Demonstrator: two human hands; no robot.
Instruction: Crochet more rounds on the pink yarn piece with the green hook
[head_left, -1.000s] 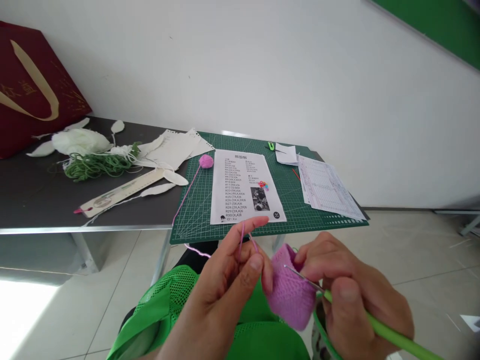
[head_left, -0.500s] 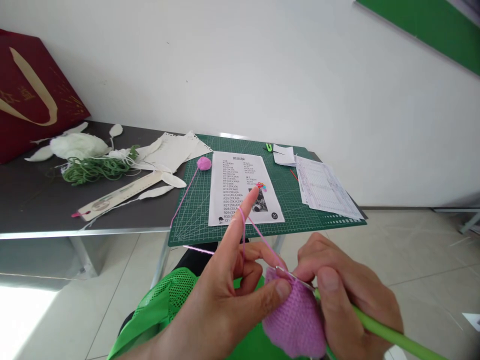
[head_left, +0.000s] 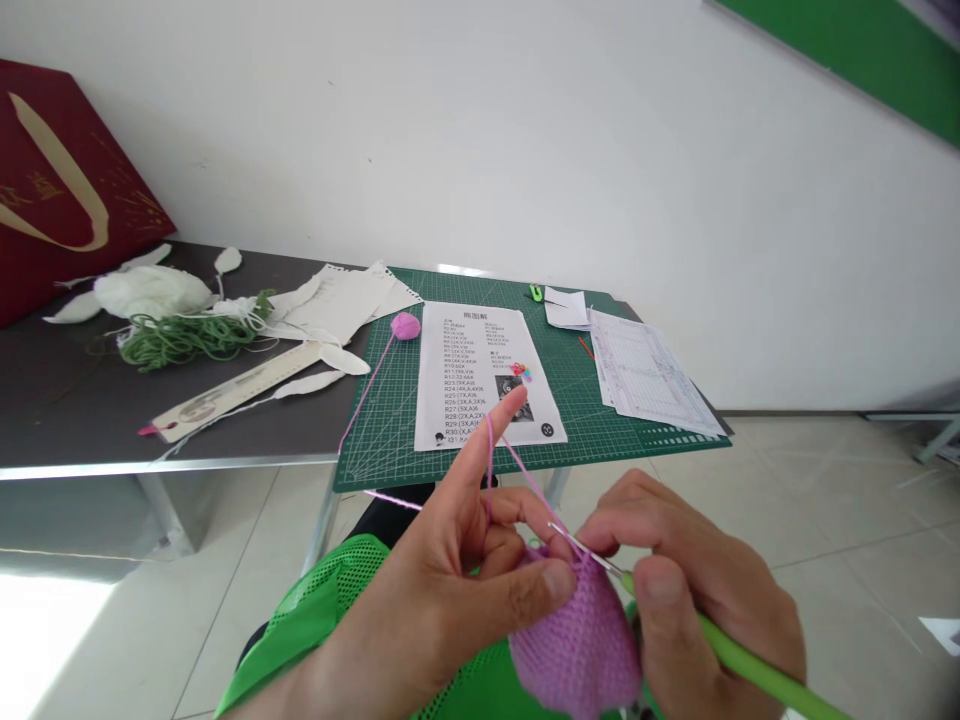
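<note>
My left hand (head_left: 457, 570) pinches the top edge of a pink crocheted piece (head_left: 581, 635) between thumb and middle finger. Its forefinger sticks up with pink yarn (head_left: 489, 455) looped over it. My right hand (head_left: 697, 600) grips a crochet hook with a green handle (head_left: 750, 670); the metal tip (head_left: 574, 545) pokes into the rim of the piece by my left thumb. The yarn runs back up to a small pink ball (head_left: 406, 325) on the green cutting mat (head_left: 600, 400). A printed pattern sheet (head_left: 480, 375) lies on the mat.
On the dark table (head_left: 67, 400) lie green cord (head_left: 180, 338), white stuffing (head_left: 150, 290), a ruler (head_left: 240, 385) and papers (head_left: 645, 370). A red bag (head_left: 52, 220) leans on the wall at left. A green mesh bag (head_left: 330, 620) rests on my lap.
My left hand shifted its grip on the piece and raised its forefinger with the yarn. The hook tip went from the piece's front to its top rim. The piece sank lower.
</note>
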